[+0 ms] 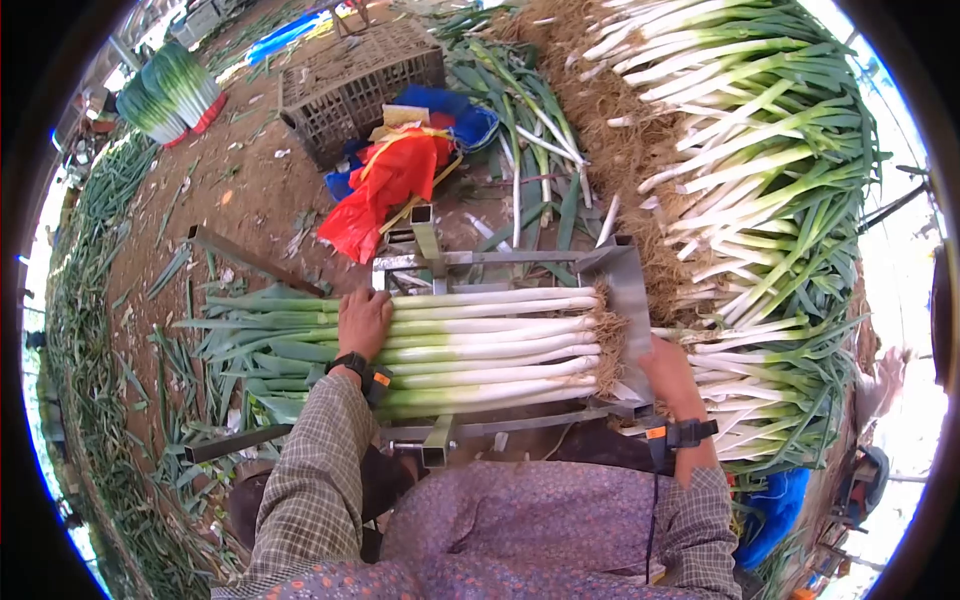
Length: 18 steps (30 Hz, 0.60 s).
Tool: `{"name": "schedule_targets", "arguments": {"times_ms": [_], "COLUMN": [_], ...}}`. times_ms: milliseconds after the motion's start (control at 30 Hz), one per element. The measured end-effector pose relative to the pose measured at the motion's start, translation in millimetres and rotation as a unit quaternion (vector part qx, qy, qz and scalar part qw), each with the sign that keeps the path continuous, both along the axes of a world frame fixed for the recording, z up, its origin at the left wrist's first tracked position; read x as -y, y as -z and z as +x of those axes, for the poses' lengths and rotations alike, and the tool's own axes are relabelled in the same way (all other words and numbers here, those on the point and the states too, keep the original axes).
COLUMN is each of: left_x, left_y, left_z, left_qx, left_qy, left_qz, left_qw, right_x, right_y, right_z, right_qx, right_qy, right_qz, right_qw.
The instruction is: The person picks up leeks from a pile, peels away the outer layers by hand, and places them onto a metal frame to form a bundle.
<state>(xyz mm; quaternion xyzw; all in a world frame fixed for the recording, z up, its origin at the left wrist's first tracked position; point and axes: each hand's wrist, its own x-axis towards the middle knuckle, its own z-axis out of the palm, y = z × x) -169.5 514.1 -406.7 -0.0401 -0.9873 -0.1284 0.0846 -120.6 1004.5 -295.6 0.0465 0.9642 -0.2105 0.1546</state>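
A row of leeks [490,345] lies side by side across a metal frame [500,258], roots to the right and green leaves to the left. My left hand [364,322] rests on top of them where white turns to green, its fingers curved over the stalks. My right hand [668,372] is at the right edge of the upright metal plate [622,300], beside the root ends; its fingers are partly hidden by the plate and I cannot make out whether it holds anything.
A large pile of leeks [760,150] fills the right side. Beyond the frame are a plastic crate [360,85], a red bag [385,185] and loose leeks [525,120]. Bundled leeks [170,95] stand at the far left. Metal bars [250,258] jut out left of the frame.
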Motion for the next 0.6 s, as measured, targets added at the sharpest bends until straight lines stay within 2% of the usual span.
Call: {"name": "schedule_targets", "arguments": {"times_ms": [100,233,333,433,600], "left_x": [3,1,1,1,4], "left_y": [5,6,6,7,9], "left_z": [1,-3,-2,-3,-3], "left_qx": [-0.016,-0.017,-0.015,-0.008,-0.021], "left_qy": [0.006,0.005,0.003,0.003,0.008], "left_qz": [-0.006,-0.011,-0.013,-0.018,-0.024], "left_qw": [1.0,1.0,1.0,1.0,0.999], "right_x": [-15,-34,-25,-24,-20], "right_y": [3,-5,-3,10,5], "right_z": [-8,0,-1,-8,-11], "right_qx": [-0.003,-0.026,-0.06,-0.047,-0.043], "right_qy": [0.008,0.024,-0.043,-0.036,-0.054], "right_qz": [0.033,-0.024,-0.053,-0.005,-0.023], "right_qw": [0.999,0.999,0.996,0.998,0.997]}}
